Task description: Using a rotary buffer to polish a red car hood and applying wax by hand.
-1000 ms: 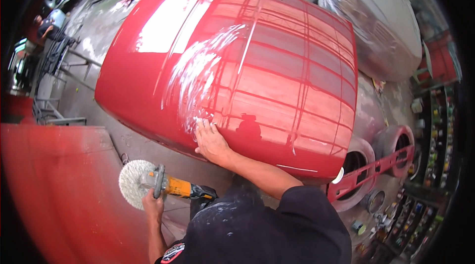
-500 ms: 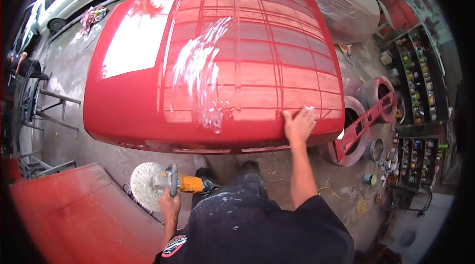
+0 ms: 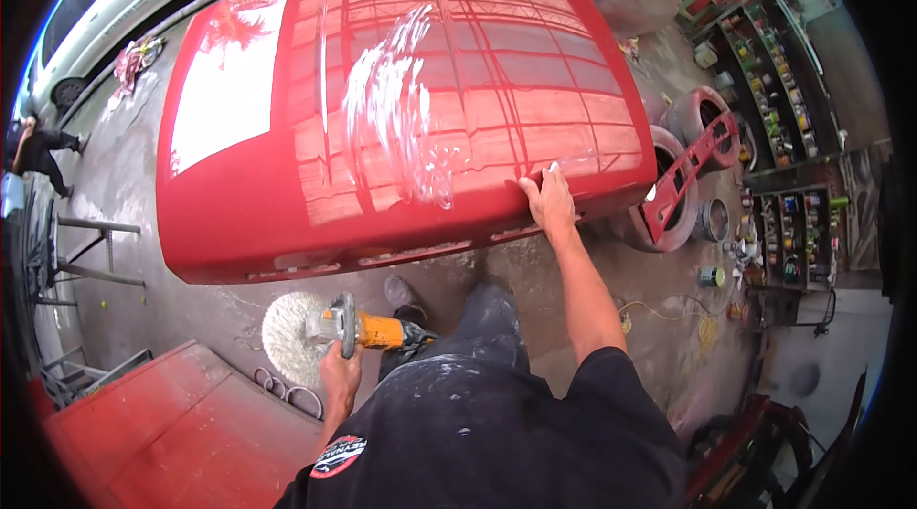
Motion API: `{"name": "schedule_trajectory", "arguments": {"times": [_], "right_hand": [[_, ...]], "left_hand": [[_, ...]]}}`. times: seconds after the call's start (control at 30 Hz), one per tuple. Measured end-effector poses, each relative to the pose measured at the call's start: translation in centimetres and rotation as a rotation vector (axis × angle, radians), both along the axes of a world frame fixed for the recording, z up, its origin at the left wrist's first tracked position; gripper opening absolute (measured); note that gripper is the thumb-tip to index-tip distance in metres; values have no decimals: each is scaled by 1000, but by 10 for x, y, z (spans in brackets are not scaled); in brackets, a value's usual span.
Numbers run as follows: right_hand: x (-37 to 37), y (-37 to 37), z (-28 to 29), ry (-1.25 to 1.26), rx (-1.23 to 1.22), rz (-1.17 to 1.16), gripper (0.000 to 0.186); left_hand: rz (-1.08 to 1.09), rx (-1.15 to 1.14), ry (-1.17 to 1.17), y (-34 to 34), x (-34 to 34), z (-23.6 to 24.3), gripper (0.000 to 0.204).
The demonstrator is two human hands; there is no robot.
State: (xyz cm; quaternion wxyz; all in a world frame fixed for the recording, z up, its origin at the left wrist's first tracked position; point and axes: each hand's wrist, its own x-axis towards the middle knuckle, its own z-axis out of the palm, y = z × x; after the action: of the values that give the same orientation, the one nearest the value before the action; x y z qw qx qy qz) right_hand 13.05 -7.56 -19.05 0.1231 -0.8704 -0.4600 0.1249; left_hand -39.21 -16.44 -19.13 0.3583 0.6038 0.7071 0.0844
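Observation:
In front of me lies a large glossy red car panel (image 3: 535, 117), with white streaky compound (image 3: 392, 94) smeared over its middle. My right hand (image 3: 552, 201) rests on its near edge, right of centre, fingers stretched out and thumb apart. Something white shows at a fingertip, too small to tell. Low at my left side, my left hand (image 3: 340, 375) is wrapped round the looped handle of an orange polisher (image 3: 377, 330). The polisher's round white wool pad (image 3: 292, 339) faces left, away from the panel.
A second, dull red panel (image 3: 181, 413) lies at lower left. Beyond the right end stand tyres (image 3: 664, 222) with a red slotted strip (image 3: 693, 170) across them. Shelves of cans (image 3: 778, 79) line the right. Another person (image 3: 40, 154) is at far left, near a white car (image 3: 105, 17).
My view has turned, so the panel looks tilted. My right hand has shifted slightly left along the panel's near edge. The polisher stays in my left hand.

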Motion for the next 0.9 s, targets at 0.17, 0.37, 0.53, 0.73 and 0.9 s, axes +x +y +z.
{"name": "schedule_trajectory", "arguments": {"times": [0.17, 0.37, 0.53, 0.73, 0.9], "right_hand": [[-12, 5, 1, -95, 8, -2, 88], [-27, -1, 4, -157, -131, -75, 94], [-23, 6, 8, -193, -106, -55, 94], [-13, 5, 1, -207, -76, -25, 93], [-23, -3, -11, -175, -12, -15, 91]], "left_hand": [[110, -100, -89, -1, 1, 0, 31], [164, -99, -93, -15, -5, -13, 30], [151, -61, -66, -7, -4, -11, 29], [183, -94, -66, -21, 6, -18, 28], [138, -93, -48, -12, 11, -16, 27]]}}
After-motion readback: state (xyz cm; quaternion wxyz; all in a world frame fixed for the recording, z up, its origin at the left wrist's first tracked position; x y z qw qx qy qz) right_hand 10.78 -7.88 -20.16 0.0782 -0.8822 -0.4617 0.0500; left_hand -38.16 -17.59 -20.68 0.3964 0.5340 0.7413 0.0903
